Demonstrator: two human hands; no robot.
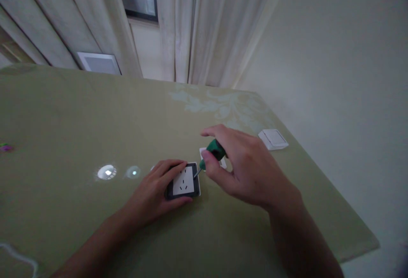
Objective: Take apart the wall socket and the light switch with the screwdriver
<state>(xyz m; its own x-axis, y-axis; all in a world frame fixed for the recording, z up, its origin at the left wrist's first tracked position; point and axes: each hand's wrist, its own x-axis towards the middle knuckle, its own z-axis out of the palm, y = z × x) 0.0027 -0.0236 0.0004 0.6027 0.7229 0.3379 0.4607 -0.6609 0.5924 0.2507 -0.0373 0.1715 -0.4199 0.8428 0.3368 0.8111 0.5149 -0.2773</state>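
Observation:
A wall socket with a white face and a dark frame lies on the table, its slots facing up. My left hand grips it from the left, fingers over the far edge and thumb along the near edge. In my right hand is a screwdriver with a green and black handle, held tilted. Its metal tip meets the dark frame on the socket's right side. Behind the screwdriver, a white plate lies on the table, partly hidden by my right hand.
Toward the table's right edge sits a white box-shaped piece. A white cable lies at the lower left, and a small purple and green object at the far left. Curtains hang behind the table; a wall stands at right.

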